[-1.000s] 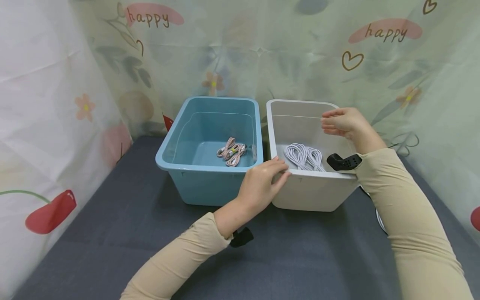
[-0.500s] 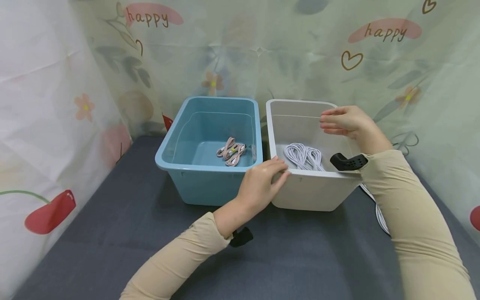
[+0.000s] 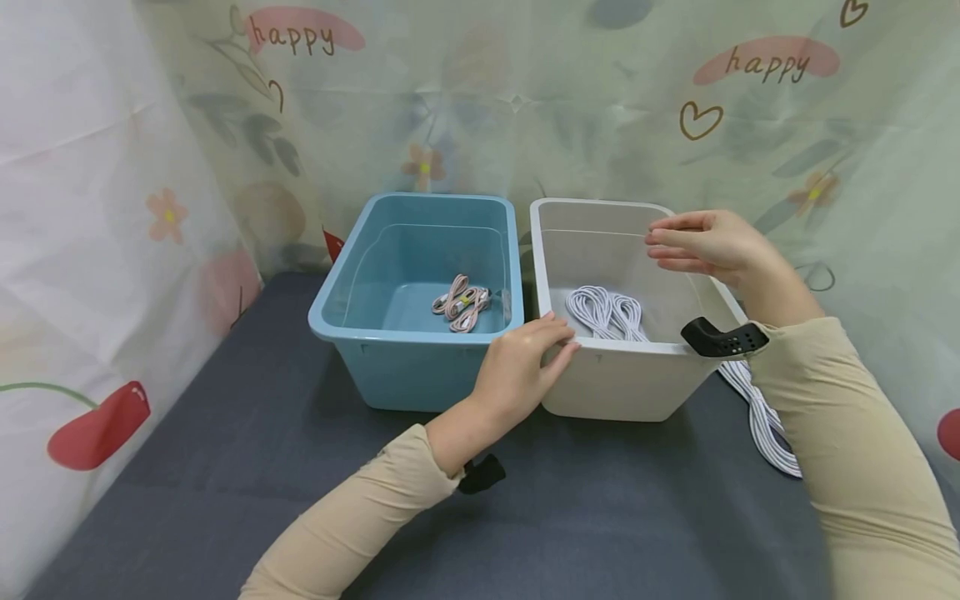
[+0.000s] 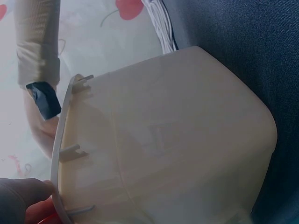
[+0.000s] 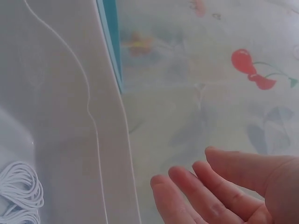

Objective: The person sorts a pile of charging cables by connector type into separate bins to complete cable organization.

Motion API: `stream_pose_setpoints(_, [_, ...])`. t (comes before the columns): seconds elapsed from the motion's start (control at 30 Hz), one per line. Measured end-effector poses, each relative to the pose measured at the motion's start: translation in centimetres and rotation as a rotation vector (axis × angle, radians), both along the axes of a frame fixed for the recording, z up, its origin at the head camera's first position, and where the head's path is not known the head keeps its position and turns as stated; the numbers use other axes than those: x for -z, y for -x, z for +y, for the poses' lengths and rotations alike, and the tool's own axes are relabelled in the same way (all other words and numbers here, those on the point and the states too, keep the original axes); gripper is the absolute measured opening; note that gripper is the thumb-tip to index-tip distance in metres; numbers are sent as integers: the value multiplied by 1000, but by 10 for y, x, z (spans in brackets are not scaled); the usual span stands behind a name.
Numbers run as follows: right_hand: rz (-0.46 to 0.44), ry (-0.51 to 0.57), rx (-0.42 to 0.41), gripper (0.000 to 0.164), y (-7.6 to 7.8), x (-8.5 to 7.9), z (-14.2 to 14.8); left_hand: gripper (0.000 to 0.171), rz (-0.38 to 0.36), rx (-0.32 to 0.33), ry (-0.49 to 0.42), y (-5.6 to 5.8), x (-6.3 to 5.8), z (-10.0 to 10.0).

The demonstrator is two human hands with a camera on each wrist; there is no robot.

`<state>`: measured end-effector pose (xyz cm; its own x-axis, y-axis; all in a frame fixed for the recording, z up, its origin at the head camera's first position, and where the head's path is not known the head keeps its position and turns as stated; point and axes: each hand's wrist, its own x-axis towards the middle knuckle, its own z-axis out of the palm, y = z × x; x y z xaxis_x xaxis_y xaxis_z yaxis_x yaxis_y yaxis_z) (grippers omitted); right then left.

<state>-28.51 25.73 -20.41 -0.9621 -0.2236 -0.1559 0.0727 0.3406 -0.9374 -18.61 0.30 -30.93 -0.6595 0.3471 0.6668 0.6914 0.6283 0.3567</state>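
My left hand [image 3: 517,367] grips the front left corner of the white bin [image 3: 615,385]. In the left wrist view, the thumb [image 4: 37,190] presses the rim from outside. Above the bin's right side hovers my right hand [image 3: 716,246], holding nothing; the right wrist view shows its fingers [image 5: 201,196] loosely extended and apart from the rim. Coiled white cable [image 3: 600,310] lies on the bin floor near the front. Another white cable bundle [image 3: 767,429] rests on the table right of the bin, partly hidden by the right sleeve.
Left of the white bin stands a blue bin [image 3: 420,371], a narrow gap between them. Inside it are pinkish bundled cables [image 3: 463,307]. A dark cloth [image 3: 225,467] covers the table. Patterned fabric [image 3: 517,108] hangs behind and at both sides.
My right hand and forearm have shifted a little to the right, uncovering more of the white cable bundle on the table. The left hand has stayed on the white bin's rim.
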Motion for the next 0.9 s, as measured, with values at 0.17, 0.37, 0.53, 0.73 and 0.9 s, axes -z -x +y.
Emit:
stream_pose_setpoints(0.17, [22,-2,-10,15,-8,0,5,17,5,-1,1,0,1,0])
stream_pose_setpoints(0.37, [37,10,-5,8,-18,2,15,17,7,1,-3,0,1,0])
stream_pose_setpoints(0.53, [77,-24,-7,10,-28,7,26,17,8,4,-4,0,1,0])
stream_pose_setpoints(0.73, [115,-67,7,11,-41,15,39,17,11,1,-4,0,0,0])
stream_pose_setpoints(0.9, [155,3,16,16,-53,24,49,17,17,-1,1,0,2,0])
